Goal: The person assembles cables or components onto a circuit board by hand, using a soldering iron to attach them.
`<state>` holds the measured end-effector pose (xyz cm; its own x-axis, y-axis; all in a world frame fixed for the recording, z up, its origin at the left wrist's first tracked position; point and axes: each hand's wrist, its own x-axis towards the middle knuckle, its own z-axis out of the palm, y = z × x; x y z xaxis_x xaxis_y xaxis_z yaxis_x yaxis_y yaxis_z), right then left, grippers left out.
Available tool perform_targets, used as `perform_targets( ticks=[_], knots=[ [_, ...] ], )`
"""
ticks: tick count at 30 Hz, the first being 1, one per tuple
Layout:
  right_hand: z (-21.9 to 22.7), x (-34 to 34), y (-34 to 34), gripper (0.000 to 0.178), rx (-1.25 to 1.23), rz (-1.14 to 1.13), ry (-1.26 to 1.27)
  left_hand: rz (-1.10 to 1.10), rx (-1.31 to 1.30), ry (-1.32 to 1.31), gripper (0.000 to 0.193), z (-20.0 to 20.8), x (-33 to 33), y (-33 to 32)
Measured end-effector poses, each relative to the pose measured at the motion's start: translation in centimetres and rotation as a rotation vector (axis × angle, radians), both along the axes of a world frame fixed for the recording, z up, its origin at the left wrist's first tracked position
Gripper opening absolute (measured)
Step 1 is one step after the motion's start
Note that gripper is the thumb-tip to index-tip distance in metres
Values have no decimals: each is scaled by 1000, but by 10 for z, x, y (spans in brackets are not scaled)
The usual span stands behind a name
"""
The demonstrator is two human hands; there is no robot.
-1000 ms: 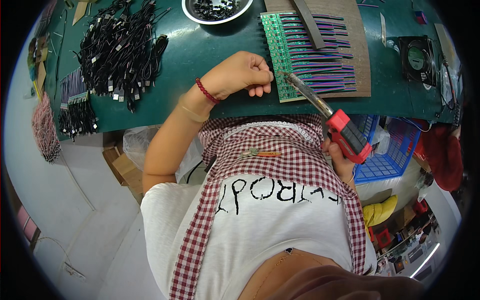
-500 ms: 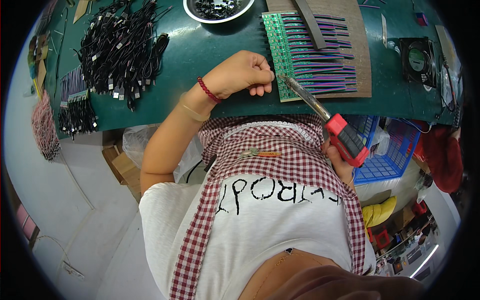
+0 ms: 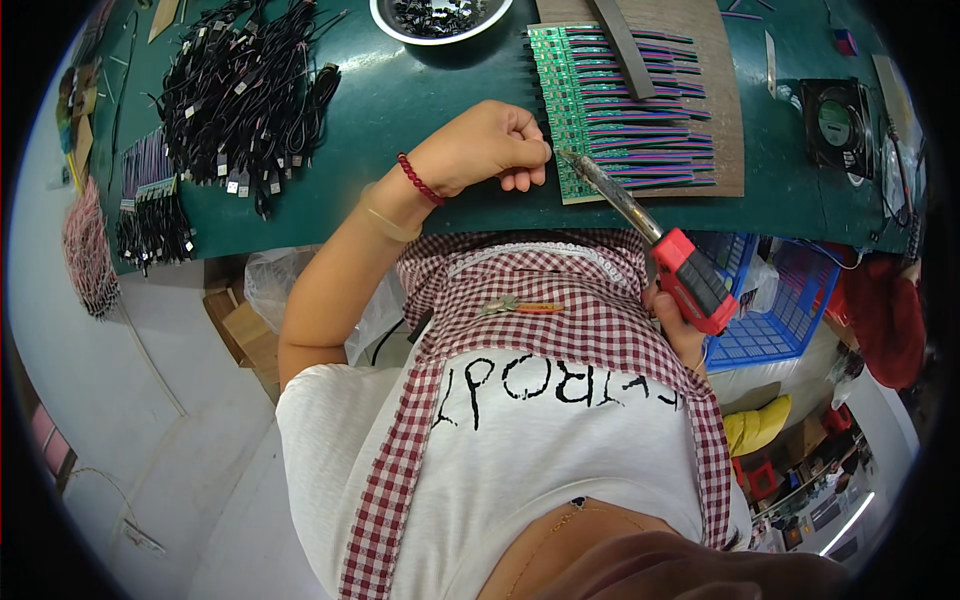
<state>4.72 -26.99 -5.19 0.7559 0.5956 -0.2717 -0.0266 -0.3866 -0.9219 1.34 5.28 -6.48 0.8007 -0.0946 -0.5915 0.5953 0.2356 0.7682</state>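
Note:
My right hand (image 3: 682, 328) is wrapped round the red and black handle of a soldering iron (image 3: 687, 272). Its metal tip touches or nearly touches the left edge of a row of green circuit boards (image 3: 560, 110), near the row's close end. Beside that same edge, my left hand (image 3: 497, 148) is closed, thumb against the curled fingers. Whatever it pinches is too small or hidden to make out. Pink, blue and black wires (image 3: 650, 134) run rightward from the boards, and small dark parts stick out along their left edge.
The boards lie on a brown panel (image 3: 722, 100) with a grey bar (image 3: 622, 50) across the wires. A white bowl (image 3: 440, 41) of small black parts stands behind. Black cables (image 3: 235, 110) pile up at left; a small fan (image 3: 838, 120) sits at right. Below is a blue basket (image 3: 765, 340).
Almost nothing differs. The table's things appear shifted very slightly in the picture, while both hands and the soldering iron keep their places at the boards.

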Motion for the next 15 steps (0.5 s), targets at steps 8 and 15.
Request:
perform_targets(
  ticks=[8,15],
  knots=[
    [0,-3,-11,13,121,-79,127,-5,3,1,13,1,0,0],
    [-4,-3,-14,17,197,-148,172,-2,8,2,14,3,-1,-1]
  ],
)
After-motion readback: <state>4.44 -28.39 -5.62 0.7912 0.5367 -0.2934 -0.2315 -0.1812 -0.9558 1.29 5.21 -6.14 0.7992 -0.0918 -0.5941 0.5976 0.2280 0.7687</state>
